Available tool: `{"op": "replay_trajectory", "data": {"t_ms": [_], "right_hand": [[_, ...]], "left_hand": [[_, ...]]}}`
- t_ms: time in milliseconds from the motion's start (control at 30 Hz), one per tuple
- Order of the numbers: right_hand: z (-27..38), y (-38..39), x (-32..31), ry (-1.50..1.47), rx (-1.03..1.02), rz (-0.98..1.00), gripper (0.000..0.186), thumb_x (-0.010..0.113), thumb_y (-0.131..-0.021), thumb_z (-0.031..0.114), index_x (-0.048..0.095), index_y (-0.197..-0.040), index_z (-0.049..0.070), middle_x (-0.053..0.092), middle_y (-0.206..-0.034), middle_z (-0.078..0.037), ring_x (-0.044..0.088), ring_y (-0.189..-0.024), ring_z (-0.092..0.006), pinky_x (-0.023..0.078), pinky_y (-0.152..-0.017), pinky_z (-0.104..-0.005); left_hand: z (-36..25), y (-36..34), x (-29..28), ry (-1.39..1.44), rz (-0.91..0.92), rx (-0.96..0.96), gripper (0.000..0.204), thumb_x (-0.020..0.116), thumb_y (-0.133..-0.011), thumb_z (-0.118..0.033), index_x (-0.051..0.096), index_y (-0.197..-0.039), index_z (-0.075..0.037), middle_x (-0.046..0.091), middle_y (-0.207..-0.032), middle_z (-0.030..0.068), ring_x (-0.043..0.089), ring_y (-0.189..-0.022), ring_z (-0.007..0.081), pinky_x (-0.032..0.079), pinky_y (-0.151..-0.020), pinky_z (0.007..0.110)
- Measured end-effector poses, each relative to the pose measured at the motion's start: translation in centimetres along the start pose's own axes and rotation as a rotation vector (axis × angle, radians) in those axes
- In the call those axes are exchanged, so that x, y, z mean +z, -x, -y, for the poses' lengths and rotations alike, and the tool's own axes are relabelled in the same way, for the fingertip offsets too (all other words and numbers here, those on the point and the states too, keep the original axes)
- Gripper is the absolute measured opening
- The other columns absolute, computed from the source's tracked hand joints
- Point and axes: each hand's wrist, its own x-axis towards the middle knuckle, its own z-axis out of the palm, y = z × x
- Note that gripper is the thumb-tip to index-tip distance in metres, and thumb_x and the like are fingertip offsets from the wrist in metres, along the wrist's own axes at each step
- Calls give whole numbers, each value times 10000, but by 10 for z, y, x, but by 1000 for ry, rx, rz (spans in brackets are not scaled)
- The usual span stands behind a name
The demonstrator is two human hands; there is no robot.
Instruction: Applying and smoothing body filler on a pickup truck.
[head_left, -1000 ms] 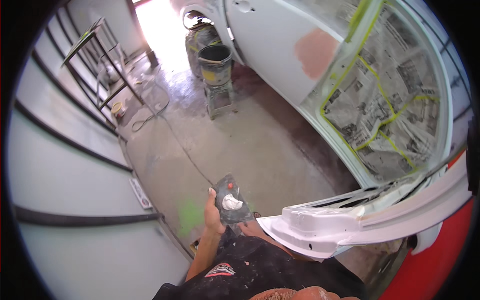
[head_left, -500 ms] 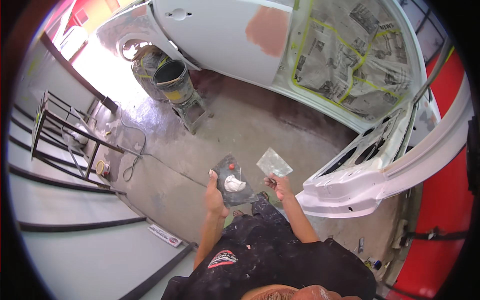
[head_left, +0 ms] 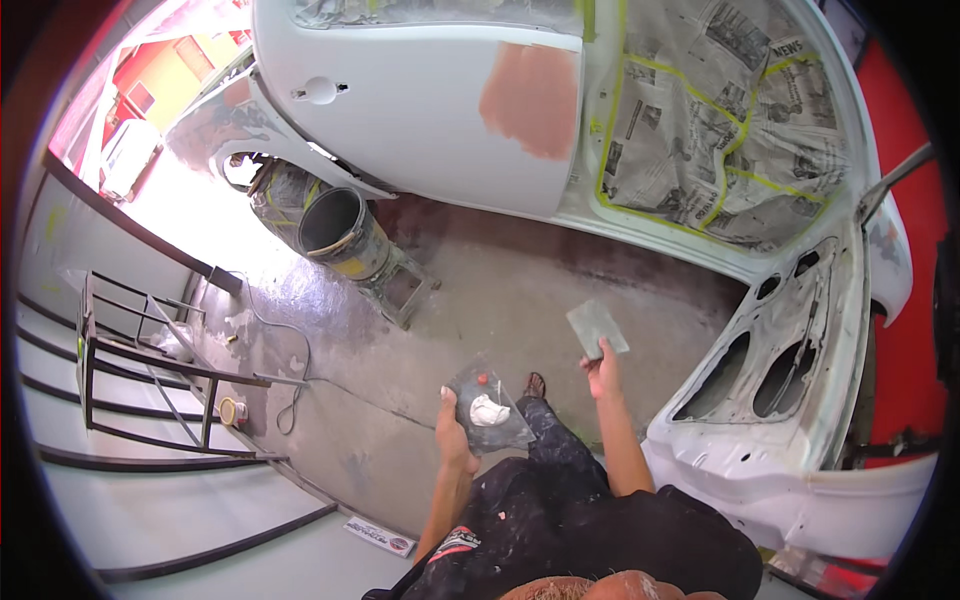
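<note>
My left hand (head_left: 455, 437) grips the edge of a dark, square mixing board (head_left: 514, 432), its thumb on top. On the board sit a lump of white putty (head_left: 487, 410) and, apart from it, a small red dab of paste (head_left: 483, 379). My right hand (head_left: 603, 374) is closed round the lower edge of a pale, flat putty spreader (head_left: 594, 323), held up to the right of the board and not touching it. Ahead, the white car door (head_left: 410, 110) carries a large reddish-pink patch (head_left: 530, 100).
A black bucket (head_left: 333, 225) tops a small stand (head_left: 400, 295) by the covered wheel. An open, bare car door (head_left: 760, 400) swings out on my right. Masking paper (head_left: 690, 130) fills the doorway. A metal frame (head_left: 150, 370) stands left, with a cable (head_left: 307, 350) on the floor.
My view has swung toward the car, and I have stepped with one foot forward. Both hands sit further right in the picture, still holding board and spreader.
</note>
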Motion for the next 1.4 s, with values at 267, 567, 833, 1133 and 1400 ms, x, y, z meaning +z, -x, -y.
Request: {"op": "replay_trajectory", "data": {"t_ms": [267,567,833,1133,1400], "right_hand": [[153,-109,201,87,-446,212,365,718,-904,136,574,-1228,47,671,-1003,-59,665,-789,-165,563,-606,-302],[227,-214,355,192,-864,134,385,806,-849,193,634,-1164,54,672,-1042,-37,648,-840,-127,561,-608,-289],[235,-269,400,175,-975,29,385,780,-872,169,616,-1207,71,665,-1073,-27,649,-892,-140,568,-642,-308],[226,-275,409,149,-1060,-66,410,755,-888,141,586,-1252,54,654,-1099,-40,651,-896,-149,572,-672,-317],[223,-272,422,184,-1128,-75,390,762,-885,144,582,-1212,31,648,-1041,-57,628,-833,-142,553,-597,-303]], "left_hand": [[-74,-84,40,-33,84,92,491,406,-1055,-467,562,-1274,-56,662,-1127,90,671,-973,215,566,-833,375],[-129,-188,84,-10,181,-8,496,402,-1056,-461,541,-1293,-48,662,-1149,101,675,-1004,241,570,-869,406],[-193,-311,120,-295,248,-230,484,383,-1063,-411,536,-1299,-17,660,-1164,149,686,-1013,283,571,-890,447],[-238,-397,145,-486,323,-286,461,436,-1055,-419,540,-1300,-42,650,-1187,87,671,-1015,223,556,-891,383],[-225,-396,165,-412,278,-353,461,400,-1063,-386,543,-1281,-7,665,-1144,128,680,-1007,272,564,-894,423]]}}
